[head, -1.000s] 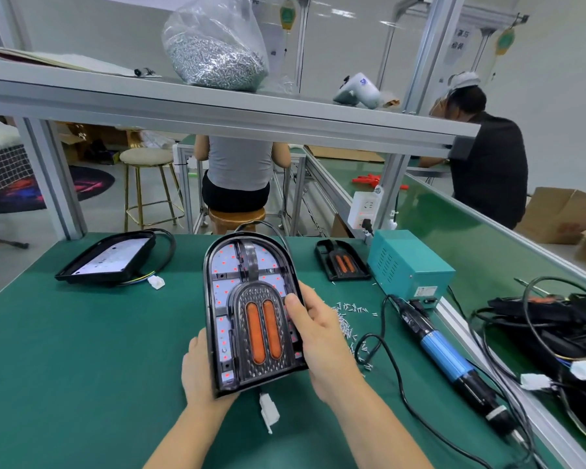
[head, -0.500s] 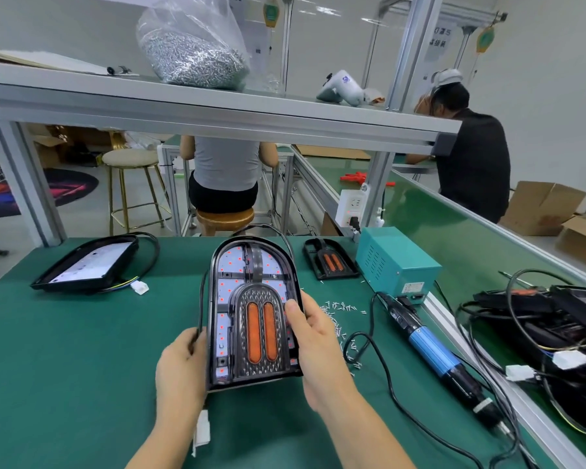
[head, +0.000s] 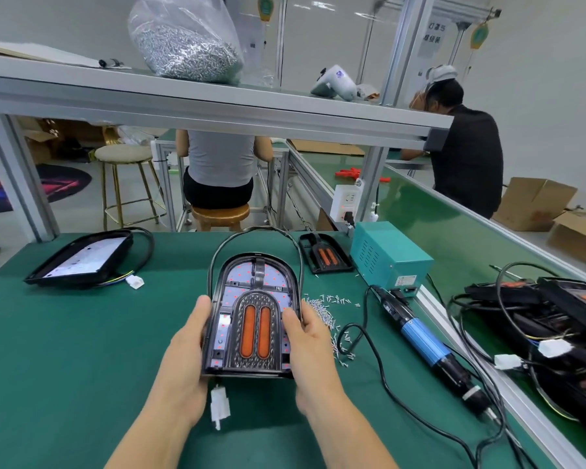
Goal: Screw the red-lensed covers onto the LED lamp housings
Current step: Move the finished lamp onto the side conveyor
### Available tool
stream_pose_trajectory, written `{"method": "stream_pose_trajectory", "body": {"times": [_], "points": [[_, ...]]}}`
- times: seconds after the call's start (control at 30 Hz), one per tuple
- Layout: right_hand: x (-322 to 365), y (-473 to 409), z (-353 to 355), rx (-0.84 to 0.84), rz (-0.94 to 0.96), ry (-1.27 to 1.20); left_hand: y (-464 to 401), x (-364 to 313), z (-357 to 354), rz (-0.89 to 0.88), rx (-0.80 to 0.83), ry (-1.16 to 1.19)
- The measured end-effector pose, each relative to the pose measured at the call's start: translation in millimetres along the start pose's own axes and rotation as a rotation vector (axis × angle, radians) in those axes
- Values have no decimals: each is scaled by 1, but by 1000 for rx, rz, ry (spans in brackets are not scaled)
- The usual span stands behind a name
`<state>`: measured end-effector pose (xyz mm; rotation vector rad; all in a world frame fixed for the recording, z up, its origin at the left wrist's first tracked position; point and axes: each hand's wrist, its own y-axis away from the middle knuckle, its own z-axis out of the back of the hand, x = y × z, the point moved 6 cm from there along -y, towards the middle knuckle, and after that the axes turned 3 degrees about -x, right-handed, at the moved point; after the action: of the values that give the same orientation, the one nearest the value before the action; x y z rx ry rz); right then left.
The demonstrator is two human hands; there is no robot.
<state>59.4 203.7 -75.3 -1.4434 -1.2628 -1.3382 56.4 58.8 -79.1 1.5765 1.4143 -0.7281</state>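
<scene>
Am gripping lamp housing (head: 254, 319) with red-lensed cover (head: 256, 331) on it: left hand (head: 186, 363) grasping left edge, right hand (head: 310, 346) grasping right edge, near front middle of table (head: 48, 367). Loose screws (head: 329, 311) lying just right of housing. Electric screwdriver (head: 423, 346) lying toward right edge. Second housing (head: 82, 258) sitting at far left corner.

Table (head: 65, 350): matt green mat. Lamp housing (head: 254, 265): glossy black plastic. Cover (head: 256, 333): textured, translucent red lenses. Screws (head: 322, 309): shiny metal. Screwdriver (head: 423, 340): blue and black plastic.
</scene>
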Motion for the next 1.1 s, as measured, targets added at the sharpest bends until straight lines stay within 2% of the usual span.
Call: {"method": "stream_pose_trajectory", "body": {"times": [0.23,0.7,1.1], "points": [[3,8,2,-2,-31,16,6,-3,-1,-109,-35,-111],[15,11,8,26,1,39,7,-8,-11,-160,-10,-117],[16,14,3,58,20,11,9,-8,-5,-129,-23,-42]]}}
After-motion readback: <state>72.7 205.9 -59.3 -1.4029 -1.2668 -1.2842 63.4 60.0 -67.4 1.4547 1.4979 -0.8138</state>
